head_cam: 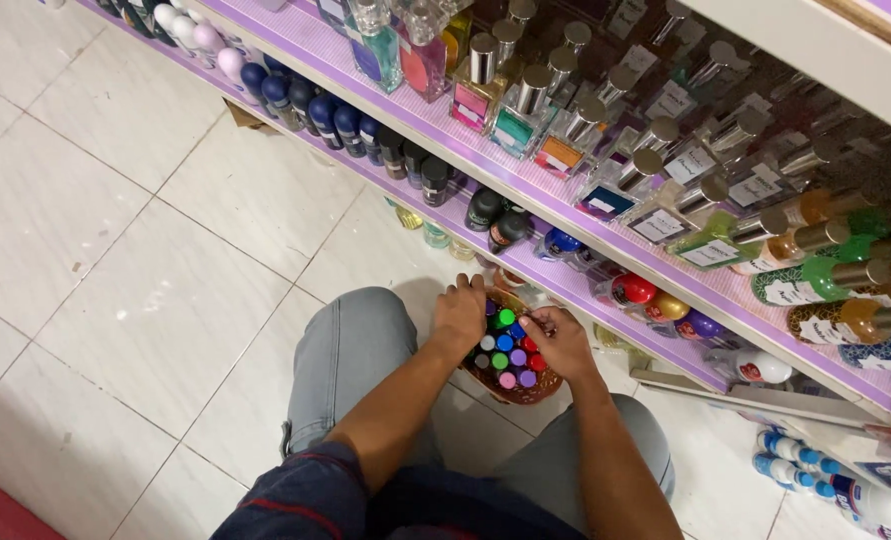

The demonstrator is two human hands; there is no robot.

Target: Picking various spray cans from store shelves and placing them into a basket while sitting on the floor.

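Note:
A small brown woven basket (517, 391) sits on the floor between my knees. It is packed with several small bottles (505, 352) with green, blue, purple, pink and red caps. My left hand (459, 316) curls over the basket's left rim and grips it. My right hand (562, 343) lies over the right side of the basket, its fingertips pinched on the cap of one small bottle near the middle. Both forearms reach forward from dark sleeves.
A purple-edged shelf unit (525, 175) runs diagonally ahead, with glass perfume bottles (525, 105) above and roll-on bottles (340, 120) below. More bottles (800, 460) lie on the white tiled floor (135, 260) at the right. A red strip (0, 510) edges the lower left.

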